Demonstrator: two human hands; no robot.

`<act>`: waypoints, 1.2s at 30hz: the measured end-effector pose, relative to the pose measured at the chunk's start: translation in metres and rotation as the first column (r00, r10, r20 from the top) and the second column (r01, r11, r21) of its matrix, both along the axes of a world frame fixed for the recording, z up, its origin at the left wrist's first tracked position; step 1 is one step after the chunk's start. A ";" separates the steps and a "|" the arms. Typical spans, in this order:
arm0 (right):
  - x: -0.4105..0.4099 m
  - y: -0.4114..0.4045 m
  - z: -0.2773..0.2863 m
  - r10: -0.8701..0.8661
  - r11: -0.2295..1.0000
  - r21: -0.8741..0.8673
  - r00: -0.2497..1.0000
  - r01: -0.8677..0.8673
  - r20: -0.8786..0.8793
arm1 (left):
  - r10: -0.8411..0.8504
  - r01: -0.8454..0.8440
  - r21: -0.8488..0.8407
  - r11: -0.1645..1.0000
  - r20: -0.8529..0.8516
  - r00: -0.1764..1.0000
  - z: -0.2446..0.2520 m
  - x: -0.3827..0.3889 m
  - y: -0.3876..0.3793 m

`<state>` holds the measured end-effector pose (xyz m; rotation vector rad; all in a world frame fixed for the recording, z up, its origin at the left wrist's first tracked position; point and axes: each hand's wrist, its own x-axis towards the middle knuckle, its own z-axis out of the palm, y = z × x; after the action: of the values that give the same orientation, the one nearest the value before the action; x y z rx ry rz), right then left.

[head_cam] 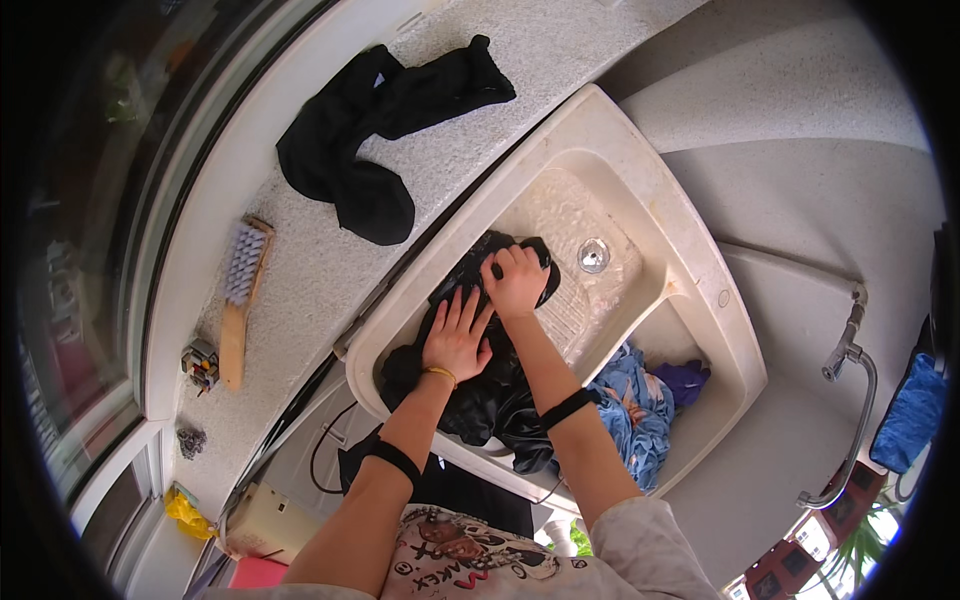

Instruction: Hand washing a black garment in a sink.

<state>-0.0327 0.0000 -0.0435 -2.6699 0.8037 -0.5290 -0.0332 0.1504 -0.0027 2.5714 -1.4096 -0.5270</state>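
Note:
Wet black clothing (480, 397) is bunched over the ribbed washing slope of a cream double sink (645, 172). My left hand (456, 337) presses flat on the cloth with its fingers spread. Just beyond it, my right hand (516, 279) is curled, gripping a fold of the same black cloth. Shallow water covers the basin floor around the metal drain (593, 255). In the other basin lie a blue patterned cloth (634, 412) and a purple cloth (681, 382).
On the speckled ledge at left are a black garment (360, 142), a wooden-handled scrub brush (244, 300), a small pile of clips or blocks (201, 366) and a scouring pad (191, 442). A metal tap (862, 390) juts from the right wall, near a hanging blue cloth (909, 412).

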 end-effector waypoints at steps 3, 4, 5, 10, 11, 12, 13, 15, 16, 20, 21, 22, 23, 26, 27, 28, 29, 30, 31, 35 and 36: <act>0.019 -0.030 -0.014 0.028 1.000 0.000 0.999 -0.029 0.018 | 0.011 -0.011 0.004 1.000 -0.014 1.000 0.002 0.002 0.000; 0.024 -0.048 -0.018 0.052 0.998 0.039 0.999 -0.052 0.004 | 0.012 -0.012 -0.010 1.000 -0.020 1.000 0.002 0.001 -0.002; 0.031 -0.069 -0.018 0.012 0.997 0.076 0.998 -0.016 0.054 | 0.003 -0.003 -0.002 1.000 -0.030 1.000 0.001 -0.001 -0.005; 0.029 -0.104 -0.002 -0.207 0.977 -0.065 0.977 0.204 -0.053 | -0.009 0.009 0.001 1.000 -0.032 0.999 0.003 0.001 -0.011; 0.017 -0.097 -0.002 -0.281 0.952 -0.161 0.953 0.262 -0.114 | -0.020 0.020 -0.010 1.000 -0.030 0.999 0.001 -0.003 -0.013; 0.010 -0.075 0.002 -0.208 0.954 0.173 0.957 0.245 -0.203 | -0.026 0.026 -0.012 1.000 -0.036 0.999 -0.001 -0.005 -0.009; -0.001 -0.047 0.012 -0.118 0.955 0.238 0.963 0.177 -0.242 | -0.019 0.018 -0.003 1.000 -0.034 0.999 -0.005 -0.004 -0.006; -0.022 0.024 0.054 -0.017 0.879 0.463 0.976 0.118 -0.216 | -0.008 0.018 0.123 0.992 -0.081 0.997 -0.010 0.002 0.007; -0.037 0.049 0.069 0.016 0.874 0.481 0.985 0.068 -0.169 | -0.021 0.051 0.286 0.957 -0.107 0.994 -0.001 0.005 0.001; -0.042 0.064 0.059 -0.024 0.913 0.398 0.984 0.093 -0.174 | -0.028 0.041 0.097 0.994 -0.138 0.990 -0.011 -0.001 0.003; -0.038 0.051 0.043 -0.069 0.942 0.313 0.981 0.124 -0.183 | -0.060 0.083 0.144 0.986 -0.159 0.985 0.000 -0.002 -0.006; -0.032 0.038 0.030 -0.109 0.962 0.229 0.977 0.150 -0.182 | -0.087 0.121 0.193 0.974 -0.177 0.980 0.004 -0.001 -0.010; -0.022 0.031 0.024 -0.091 0.984 0.137 0.985 0.112 -0.149 | -0.022 0.023 0.016 1.000 -0.067 0.998 -0.013 -0.009 -0.001; -0.006 0.022 0.016 -0.076 0.989 0.108 0.977 0.099 -0.200 | -0.003 0.003 0.012 1.000 -0.019 1.000 -0.011 -0.005 0.000; -0.003 0.019 0.012 -0.076 0.989 0.109 0.977 0.100 -0.201 | -0.003 0.004 0.012 1.000 -0.021 1.000 -0.007 -0.002 -0.002; -0.001 0.016 0.009 -0.056 0.993 0.096 0.981 0.075 -0.187 | -0.011 0.018 0.090 0.996 -0.069 0.998 -0.003 0.001 -0.003; 0.000 0.011 0.004 -0.039 0.995 0.080 0.984 0.054 -0.176 | -0.019 0.038 0.164 0.986 -0.120 0.993 0.001 0.001 -0.004; 0.007 0.001 -0.001 0.033 0.992 0.124 0.976 -0.006 -0.213 | -0.019 0.038 0.164 0.986 -0.116 0.993 -0.001 0.002 -0.001; 0.013 -0.012 -0.005 0.045 0.982 0.186 0.982 -0.010 -0.182 | -0.001 0.008 0.086 0.996 -0.077 0.997 -0.002 0.003 0.004; 0.032 -0.100 -0.006 -0.210 0.972 0.089 0.972 0.219 -0.104 | 0.007 -0.006 0.025 1.000 -0.048 0.999 0.000 0.004 -0.003; 0.034 -0.111 -0.002 -0.263 0.955 0.112 0.960 0.273 -0.096 | 0.003 -0.002 0.028 1.000 -0.033 0.999 0.002 0.004 0.000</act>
<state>0.0011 -0.1110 -0.0451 -2.4949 1.1938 -0.4199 -0.0291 0.1505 -0.0006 2.5737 -1.3984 -0.5899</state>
